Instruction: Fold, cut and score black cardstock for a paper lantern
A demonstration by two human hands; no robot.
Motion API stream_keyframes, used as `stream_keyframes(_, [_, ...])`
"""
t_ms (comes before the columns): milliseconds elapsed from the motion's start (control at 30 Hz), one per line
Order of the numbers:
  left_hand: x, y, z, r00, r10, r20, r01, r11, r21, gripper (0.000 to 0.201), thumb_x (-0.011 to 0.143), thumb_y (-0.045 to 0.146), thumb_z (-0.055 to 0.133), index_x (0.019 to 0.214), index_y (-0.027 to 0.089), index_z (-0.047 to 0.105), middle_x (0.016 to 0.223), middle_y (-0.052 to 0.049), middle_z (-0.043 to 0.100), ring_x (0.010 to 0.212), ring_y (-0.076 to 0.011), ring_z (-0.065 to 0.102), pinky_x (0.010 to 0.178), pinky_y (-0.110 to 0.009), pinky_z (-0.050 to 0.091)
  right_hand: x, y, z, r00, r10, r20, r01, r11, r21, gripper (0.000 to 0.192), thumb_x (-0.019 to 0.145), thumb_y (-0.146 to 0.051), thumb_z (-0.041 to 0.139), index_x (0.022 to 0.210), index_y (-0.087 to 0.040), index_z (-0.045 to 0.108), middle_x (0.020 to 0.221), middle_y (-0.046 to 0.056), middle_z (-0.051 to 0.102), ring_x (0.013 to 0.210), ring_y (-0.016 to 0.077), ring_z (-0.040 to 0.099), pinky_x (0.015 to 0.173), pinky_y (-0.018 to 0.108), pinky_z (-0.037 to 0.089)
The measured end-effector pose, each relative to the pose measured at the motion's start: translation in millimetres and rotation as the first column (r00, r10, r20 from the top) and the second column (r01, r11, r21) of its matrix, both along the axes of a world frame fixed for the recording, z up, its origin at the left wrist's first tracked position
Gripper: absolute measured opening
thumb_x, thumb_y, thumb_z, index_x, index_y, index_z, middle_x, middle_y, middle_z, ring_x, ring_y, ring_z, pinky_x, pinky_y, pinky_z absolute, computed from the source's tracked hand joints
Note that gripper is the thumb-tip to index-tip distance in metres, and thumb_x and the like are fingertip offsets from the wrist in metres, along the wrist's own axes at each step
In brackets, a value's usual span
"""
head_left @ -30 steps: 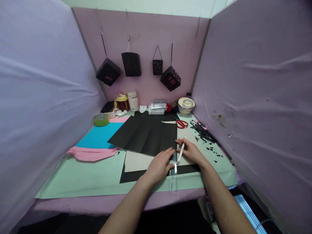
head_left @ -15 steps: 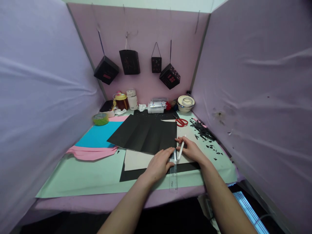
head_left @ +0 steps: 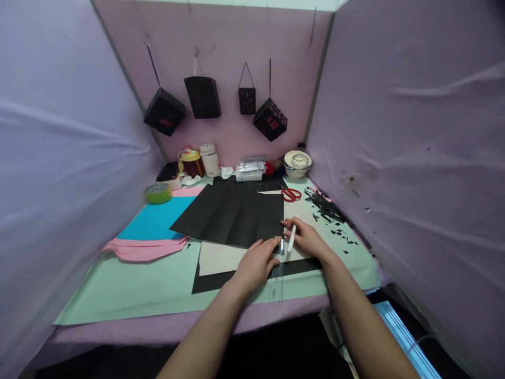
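Note:
My left hand (head_left: 254, 265) presses flat on a clear plastic ruler (head_left: 277, 280) that lies across a pale sheet of paper (head_left: 219, 258) and a black sheet under it. My right hand (head_left: 310, 239) grips a white pen (head_left: 291, 238), tip down beside the ruler's far end. A large creased black paper (head_left: 234, 214) lies just beyond both hands, its near right corner close to the fingertips.
Blue paper (head_left: 157, 219) and pink paper (head_left: 144, 248) lie at the left, a green tape roll (head_left: 158, 192) behind them. Red scissors (head_left: 291, 194) and black paper scraps (head_left: 327, 209) sit at the right. Jars, a box and a bowl (head_left: 297, 162) line the back wall under hanging black lanterns (head_left: 203, 97).
The view has shifted a little, so everything sits slightly higher and further left in the picture. Both hands stay on the ruler and pen, barely moved.

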State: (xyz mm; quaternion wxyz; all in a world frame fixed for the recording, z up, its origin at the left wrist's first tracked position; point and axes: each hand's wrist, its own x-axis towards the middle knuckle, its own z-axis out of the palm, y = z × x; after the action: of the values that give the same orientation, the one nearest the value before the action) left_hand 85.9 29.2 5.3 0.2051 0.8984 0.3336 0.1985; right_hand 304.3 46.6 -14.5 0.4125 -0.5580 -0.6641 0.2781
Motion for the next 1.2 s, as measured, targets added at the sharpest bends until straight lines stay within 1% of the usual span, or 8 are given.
stream_keyframes(200, [0.3, 0.4, -1.4, 1.000, -0.011, 0.007, 0.011, 1.000, -0.007, 0.052, 0.090, 0.021, 0.052, 0.139, 0.029, 0.035, 0.137, -0.001, 0.053, 0.125, -0.0175, 0.048, 0.113, -0.042, 0.028, -0.7, -0.3, 1.0, 1.000, -0.001, 0.000, 0.001, 1.000, 0.002, 0.013, 0.079, -0.031, 0.059, 0.082, -0.025, 0.048, 0.114, 0.003, 0.067, 0.111, 0.0218, 0.060, 0.093, 0.040, 0.045])
stream_keyframes(567, [1.4, -0.4, 0.3, 1.000, 0.025, -0.016, -0.025, 1.000, -0.017, 0.050, 0.091, 0.024, 0.051, 0.139, 0.028, 0.037, 0.137, -0.001, 0.052, 0.125, -0.0193, 0.049, 0.113, -0.042, 0.029, -1.4, -0.8, 3.6, 1.000, -0.008, 0.001, 0.008, 1.000, -0.014, 0.013, 0.079, -0.030, 0.060, 0.081, -0.025, 0.048, 0.114, 0.004, 0.067, 0.113, 0.0216, 0.059, 0.095, 0.041, 0.044])
stream_keyframes(733, [1.5, -0.3, 0.3, 1.000, 0.013, -0.012, -0.013, 1.000, -0.012, 0.051, 0.091, 0.024, 0.052, 0.139, 0.027, 0.036, 0.137, -0.001, 0.052, 0.125, -0.0174, 0.049, 0.113, -0.040, 0.029, -1.0, -1.1, 3.8, 1.000, 0.003, -0.003, -0.003, 1.000, 0.001, 0.012, 0.080, -0.032, 0.058, 0.082, -0.025, 0.048, 0.113, 0.003, 0.067, 0.113, 0.0215, 0.059, 0.094, 0.040, 0.044])
stream_keyframes(933, [0.5, -0.6, 0.3, 1.000, -0.006, -0.011, 0.006, 1.000, -0.004, 0.051, 0.091, 0.024, 0.052, 0.139, 0.027, 0.035, 0.138, -0.002, 0.051, 0.127, -0.0169, 0.047, 0.113, -0.041, 0.027, -0.6, -0.4, 1.8, 1.000, 0.006, -0.012, -0.006, 1.000, -0.002, 0.012, 0.080, -0.031, 0.058, 0.082, -0.025, 0.048, 0.113, 0.004, 0.067, 0.112, 0.0209, 0.059, 0.094, 0.039, 0.044])
stream_keyframes(1200, [0.7, -0.6, -0.7, 1.000, -0.010, -0.016, 0.009, 1.000, -0.011, 0.050, 0.091, 0.024, 0.052, 0.138, 0.026, 0.036, 0.138, -0.004, 0.051, 0.128, -0.0178, 0.046, 0.113, -0.042, 0.027, 0.7, 2.4, -1.4, 1.000, -0.007, 0.003, 0.007, 1.000, -0.004, 0.011, 0.079, -0.030, 0.059, 0.081, -0.026, 0.049, 0.114, 0.004, 0.067, 0.111, 0.0215, 0.060, 0.097, 0.043, 0.042])
